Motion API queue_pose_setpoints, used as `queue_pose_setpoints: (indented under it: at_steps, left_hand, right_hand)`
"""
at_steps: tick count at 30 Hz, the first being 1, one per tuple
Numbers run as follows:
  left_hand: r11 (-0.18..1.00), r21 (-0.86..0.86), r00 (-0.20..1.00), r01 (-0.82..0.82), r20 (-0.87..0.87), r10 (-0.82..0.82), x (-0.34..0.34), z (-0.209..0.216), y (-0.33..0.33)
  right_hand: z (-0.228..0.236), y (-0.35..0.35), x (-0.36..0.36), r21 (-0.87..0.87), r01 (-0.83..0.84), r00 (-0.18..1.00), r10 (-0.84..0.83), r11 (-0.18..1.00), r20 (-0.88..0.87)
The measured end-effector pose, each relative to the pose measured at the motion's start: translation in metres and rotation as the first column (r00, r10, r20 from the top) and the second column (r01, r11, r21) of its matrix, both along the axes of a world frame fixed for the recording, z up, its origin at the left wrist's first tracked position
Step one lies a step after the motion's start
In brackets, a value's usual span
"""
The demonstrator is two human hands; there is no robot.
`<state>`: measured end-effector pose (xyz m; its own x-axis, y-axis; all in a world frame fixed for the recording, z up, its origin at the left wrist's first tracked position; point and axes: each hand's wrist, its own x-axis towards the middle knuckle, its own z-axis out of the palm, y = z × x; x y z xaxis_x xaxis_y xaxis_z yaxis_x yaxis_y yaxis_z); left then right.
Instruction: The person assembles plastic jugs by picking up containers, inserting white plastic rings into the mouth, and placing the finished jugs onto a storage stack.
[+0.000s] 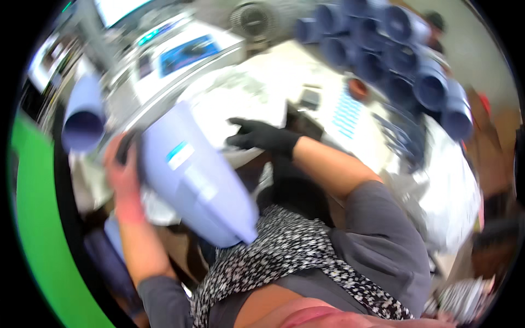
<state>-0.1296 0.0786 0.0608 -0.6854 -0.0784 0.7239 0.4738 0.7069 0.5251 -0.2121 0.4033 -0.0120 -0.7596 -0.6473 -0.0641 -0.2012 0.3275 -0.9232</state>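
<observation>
A long lavender-blue plastic shell tilts across my front, its lower end against my patterned apron. It carries a light-blue and white label and a paler patch. My left hand, in a pink glove with dark fingertips, grips the shell's left side; motion blurs it. My right hand, black-gloved, is apart from the shell, its fingers spread and empty. Beneath the right fingers lies a white plastic bag, crumpled at its edges.
Several lavender tubes are stacked at the back right. Another tube lies at left. A sheet of blue labels, a reddish-brown roll and a small fan occupy the table. White plastic bags hang at right.
</observation>
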Motion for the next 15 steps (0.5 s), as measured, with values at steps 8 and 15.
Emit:
queue_pose_setpoints:
  at_steps: [8,15]
  left_hand:
    - [0.459,-0.84,0.785,0.289,-0.066,-0.616,0.054,0.093,0.078]
    - [0.215,-0.719,0.525,0.661,0.238,-0.817,0.054,0.077,0.107]
  right_hand:
    - [0.101,0.024,0.045,-0.332,-0.065,0.913,0.19,0.941,0.362]
    - [-0.013,0.01,0.078,-0.262,-0.254,0.883,0.334,0.931,0.33]
